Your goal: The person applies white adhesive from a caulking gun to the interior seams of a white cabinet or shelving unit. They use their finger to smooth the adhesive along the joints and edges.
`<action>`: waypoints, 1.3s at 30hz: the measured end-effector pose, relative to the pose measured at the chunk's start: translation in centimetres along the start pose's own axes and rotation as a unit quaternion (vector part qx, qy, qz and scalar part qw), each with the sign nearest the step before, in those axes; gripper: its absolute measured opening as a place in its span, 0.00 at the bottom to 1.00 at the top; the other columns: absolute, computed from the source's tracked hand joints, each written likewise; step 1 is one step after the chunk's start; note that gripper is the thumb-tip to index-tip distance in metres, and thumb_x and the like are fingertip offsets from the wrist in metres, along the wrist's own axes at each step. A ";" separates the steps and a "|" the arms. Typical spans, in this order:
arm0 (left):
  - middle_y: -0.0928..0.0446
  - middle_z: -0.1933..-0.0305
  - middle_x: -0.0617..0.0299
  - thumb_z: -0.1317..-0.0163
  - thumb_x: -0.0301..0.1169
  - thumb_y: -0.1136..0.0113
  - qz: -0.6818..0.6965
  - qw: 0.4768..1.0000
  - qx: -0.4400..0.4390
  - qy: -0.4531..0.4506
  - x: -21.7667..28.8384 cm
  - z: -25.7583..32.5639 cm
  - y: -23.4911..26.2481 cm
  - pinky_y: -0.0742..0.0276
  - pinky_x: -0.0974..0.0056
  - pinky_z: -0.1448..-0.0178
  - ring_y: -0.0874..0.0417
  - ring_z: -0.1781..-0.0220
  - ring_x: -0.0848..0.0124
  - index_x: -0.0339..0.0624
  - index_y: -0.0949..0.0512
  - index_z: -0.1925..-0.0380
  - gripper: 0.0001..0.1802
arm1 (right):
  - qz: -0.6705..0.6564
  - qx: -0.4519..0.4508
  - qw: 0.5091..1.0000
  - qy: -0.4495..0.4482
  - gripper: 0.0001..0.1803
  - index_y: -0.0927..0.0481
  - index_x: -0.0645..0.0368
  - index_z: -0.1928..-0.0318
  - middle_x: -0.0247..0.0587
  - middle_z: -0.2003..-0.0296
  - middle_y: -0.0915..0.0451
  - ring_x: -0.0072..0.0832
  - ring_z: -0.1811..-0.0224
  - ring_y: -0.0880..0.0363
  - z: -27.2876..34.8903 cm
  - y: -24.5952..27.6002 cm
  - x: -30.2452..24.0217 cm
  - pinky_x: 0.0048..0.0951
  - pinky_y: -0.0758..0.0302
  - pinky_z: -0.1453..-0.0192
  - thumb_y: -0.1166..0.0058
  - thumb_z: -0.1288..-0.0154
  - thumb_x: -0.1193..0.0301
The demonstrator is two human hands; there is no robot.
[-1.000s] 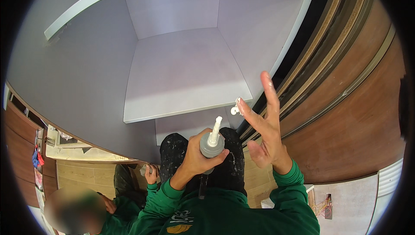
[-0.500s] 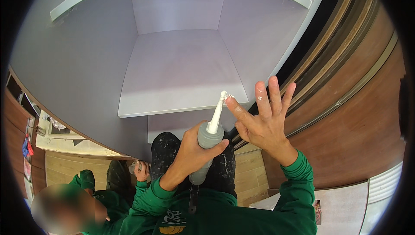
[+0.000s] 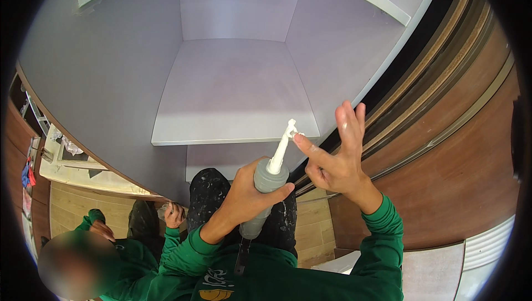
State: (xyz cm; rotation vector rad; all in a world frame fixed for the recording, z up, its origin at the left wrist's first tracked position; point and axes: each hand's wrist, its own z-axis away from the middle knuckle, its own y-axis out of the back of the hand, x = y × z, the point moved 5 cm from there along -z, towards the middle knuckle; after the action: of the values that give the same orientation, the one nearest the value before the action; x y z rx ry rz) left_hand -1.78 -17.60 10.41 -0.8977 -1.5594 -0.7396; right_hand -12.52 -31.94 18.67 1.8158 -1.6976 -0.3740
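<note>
My left hand wraps around the grey barrel of a caulking gun, held upright in front of my thighs. Its white nozzle points up and slightly right, with white paste smeared around the tip. My right hand is beside it, open, other fingers raised; the index fingertip, dabbed with white, meets the paste at the nozzle tip. Behind the nozzle is the front edge of a pale grey cabinet shelf. A dark metal rod sticks out below the barrel.
Tall grey cabinet panels rise on the left. Curved brown wood panels stand close on the right. At lower left another person in a green sleeve is near, one hand by my knee. A cluttered cream-coloured surface lies beyond.
My right hand's raised fingers have drawn closer together, and its index fingertip has stayed at the nozzle tip. The view has shifted slightly. My left hand keeps its grip.
</note>
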 end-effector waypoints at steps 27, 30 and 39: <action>0.18 0.64 0.67 0.40 0.32 0.23 0.062 0.998 -0.024 0.015 -1.0 -0.1 0.5 0.21 0.67 0.56 0.20 0.62 0.79 0.36 0.20 0.57 0.17 | -0.341 0.029 0.931 -0.128 0.33 0.15 0.54 0.42 0.68 0.19 0.57 0.60 0.15 0.62 -0.1 -3.1 0.4 0.60 0.60 0.16 0.46 0.55 0.79; 0.17 0.64 0.66 0.40 0.32 0.23 0.083 0.996 -0.019 0.026 -1.8 -0.3 0.5 0.20 0.66 0.56 0.18 0.63 0.78 0.36 0.19 0.57 0.17 | -0.397 0.024 0.902 -0.168 0.32 0.16 0.55 0.42 0.65 0.19 0.56 0.58 0.14 0.63 -0.1 -3.0 0.4 0.59 0.60 0.16 0.46 0.53 0.78; 0.17 0.68 0.58 0.37 0.27 0.31 0.177 0.984 0.002 -0.007 -1.9 -0.9 3.9 0.18 0.63 0.58 0.14 0.66 0.69 0.31 0.21 0.56 0.14 | -0.750 0.032 0.614 -0.245 0.33 0.27 0.55 0.29 0.56 0.19 0.48 0.49 0.14 0.57 -0.6 -5.8 1.2 0.56 0.55 0.15 0.44 0.34 0.66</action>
State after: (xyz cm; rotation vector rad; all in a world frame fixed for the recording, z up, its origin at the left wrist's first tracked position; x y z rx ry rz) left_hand 2.19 -16.61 8.64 -1.1415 -1.3629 -0.4761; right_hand -7.45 -33.03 15.84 2.9432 0.1368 -1.5613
